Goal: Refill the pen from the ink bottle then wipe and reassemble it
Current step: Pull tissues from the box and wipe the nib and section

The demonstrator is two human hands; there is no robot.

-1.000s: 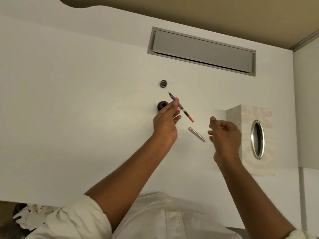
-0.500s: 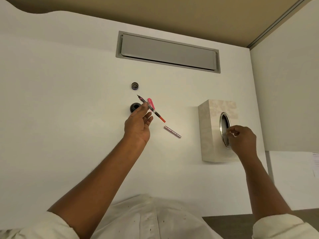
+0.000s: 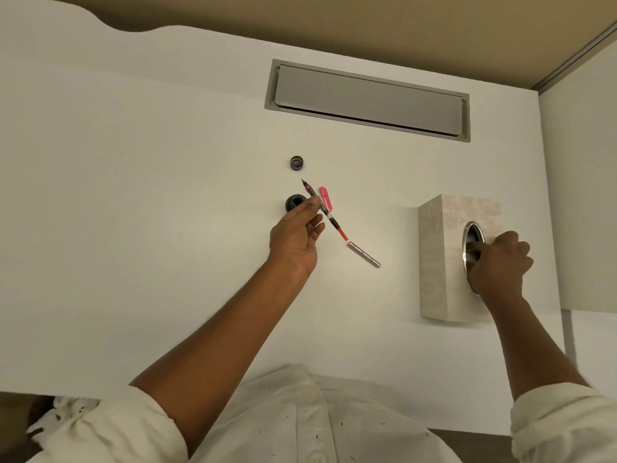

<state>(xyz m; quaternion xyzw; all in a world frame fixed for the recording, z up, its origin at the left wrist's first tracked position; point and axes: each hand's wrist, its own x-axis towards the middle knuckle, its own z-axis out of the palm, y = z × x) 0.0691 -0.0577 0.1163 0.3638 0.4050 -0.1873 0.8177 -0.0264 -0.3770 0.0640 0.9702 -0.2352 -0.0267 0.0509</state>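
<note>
Diagonally, the pen point(image 3: 325, 212) points its nib up-left in the left hand point(image 3: 295, 237).

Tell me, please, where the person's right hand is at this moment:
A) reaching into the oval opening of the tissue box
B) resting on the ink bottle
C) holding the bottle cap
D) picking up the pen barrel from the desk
A: the right hand has its fingertips inside the metal-rimmed oval opening of the tissue box, while the left hand holds the pen.
</note>
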